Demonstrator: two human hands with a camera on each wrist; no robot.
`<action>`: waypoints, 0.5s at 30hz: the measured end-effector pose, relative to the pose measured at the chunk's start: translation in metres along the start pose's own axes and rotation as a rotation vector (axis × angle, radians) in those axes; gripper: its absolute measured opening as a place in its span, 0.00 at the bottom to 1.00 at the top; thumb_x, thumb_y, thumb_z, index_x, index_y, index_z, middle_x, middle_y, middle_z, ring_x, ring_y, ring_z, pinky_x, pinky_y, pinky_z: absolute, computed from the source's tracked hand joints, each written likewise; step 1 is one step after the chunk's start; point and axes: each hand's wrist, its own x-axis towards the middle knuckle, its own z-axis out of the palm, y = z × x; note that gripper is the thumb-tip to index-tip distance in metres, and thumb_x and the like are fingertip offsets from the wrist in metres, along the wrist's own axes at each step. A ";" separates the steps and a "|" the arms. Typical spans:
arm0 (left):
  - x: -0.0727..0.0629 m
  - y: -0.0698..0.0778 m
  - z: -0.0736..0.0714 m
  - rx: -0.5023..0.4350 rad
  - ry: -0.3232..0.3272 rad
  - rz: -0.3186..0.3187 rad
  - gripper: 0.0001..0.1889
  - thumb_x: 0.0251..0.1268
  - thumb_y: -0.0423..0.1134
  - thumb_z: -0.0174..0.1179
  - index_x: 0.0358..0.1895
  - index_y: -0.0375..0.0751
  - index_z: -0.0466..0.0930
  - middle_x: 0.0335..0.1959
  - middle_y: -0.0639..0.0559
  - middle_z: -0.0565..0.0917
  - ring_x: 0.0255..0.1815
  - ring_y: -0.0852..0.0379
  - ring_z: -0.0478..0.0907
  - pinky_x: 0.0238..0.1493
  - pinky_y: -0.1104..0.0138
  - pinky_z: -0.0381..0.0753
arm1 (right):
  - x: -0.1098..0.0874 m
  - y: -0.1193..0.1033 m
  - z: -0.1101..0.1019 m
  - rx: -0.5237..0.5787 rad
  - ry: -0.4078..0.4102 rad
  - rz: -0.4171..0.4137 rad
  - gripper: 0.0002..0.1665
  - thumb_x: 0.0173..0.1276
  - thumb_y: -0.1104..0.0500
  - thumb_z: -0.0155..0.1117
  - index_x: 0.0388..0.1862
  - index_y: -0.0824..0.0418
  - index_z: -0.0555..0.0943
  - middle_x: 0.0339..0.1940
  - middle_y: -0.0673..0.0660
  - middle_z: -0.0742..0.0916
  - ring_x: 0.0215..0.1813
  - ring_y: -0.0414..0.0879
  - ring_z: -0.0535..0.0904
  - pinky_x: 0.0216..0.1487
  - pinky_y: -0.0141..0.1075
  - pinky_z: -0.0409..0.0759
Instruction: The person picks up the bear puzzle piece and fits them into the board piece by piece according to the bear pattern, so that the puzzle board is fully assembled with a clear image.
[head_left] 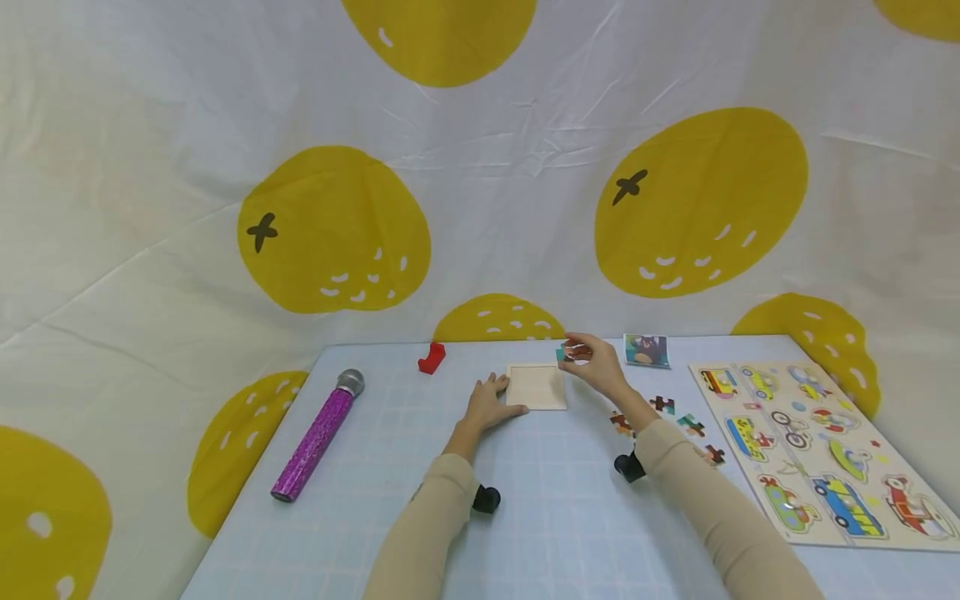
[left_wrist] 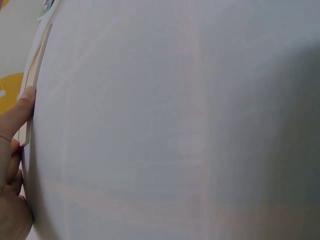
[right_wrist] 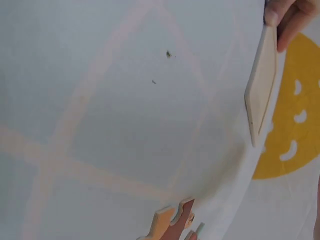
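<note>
A small, shallow wooden puzzle tray [head_left: 537, 388] lies flat near the back middle of the table. My left hand [head_left: 487, 404] grips its near left corner, thumb along the near edge and fingers at the left side. The tray [right_wrist: 261, 85] also appears edge-on in the right wrist view, with the left hand's fingers at one corner. Above its far right corner my right hand [head_left: 596, 364] pinches a teal and brown jigsaw piece [head_left: 561, 354] between thumb and fingers. Several loose jigsaw pieces [head_left: 691, 425] lie beside the right forearm, which partly hides some.
A picture card with a bear [head_left: 647, 351] lies at the back edge. To the right is a large vehicle puzzle board [head_left: 806, 454]. On the left lie a purple glittery microphone [head_left: 315, 446] and a small red boot-shaped piece [head_left: 431, 358]. A fruit-print cloth [head_left: 525, 192] hangs behind the table.
</note>
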 end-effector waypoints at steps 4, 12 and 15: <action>0.000 0.000 0.000 0.000 -0.001 0.002 0.41 0.51 0.54 0.68 0.66 0.34 0.67 0.68 0.37 0.65 0.69 0.29 0.53 0.67 0.43 0.57 | -0.003 -0.014 0.003 0.062 0.051 -0.017 0.31 0.52 0.73 0.70 0.56 0.80 0.72 0.46 0.75 0.80 0.45 0.67 0.79 0.48 0.47 0.79; -0.001 0.000 -0.003 -0.003 -0.031 0.004 0.40 0.53 0.53 0.66 0.67 0.35 0.66 0.69 0.39 0.65 0.70 0.31 0.53 0.68 0.44 0.55 | -0.008 -0.027 0.013 0.135 0.068 -0.005 0.30 0.50 0.77 0.69 0.53 0.83 0.72 0.44 0.78 0.78 0.44 0.71 0.78 0.47 0.52 0.79; -0.001 -0.001 -0.003 0.004 -0.041 0.003 0.38 0.55 0.52 0.64 0.67 0.35 0.66 0.69 0.39 0.64 0.70 0.30 0.52 0.68 0.43 0.55 | -0.006 -0.012 0.021 0.096 0.063 0.010 0.30 0.49 0.73 0.72 0.53 0.78 0.74 0.43 0.73 0.80 0.42 0.66 0.80 0.45 0.46 0.82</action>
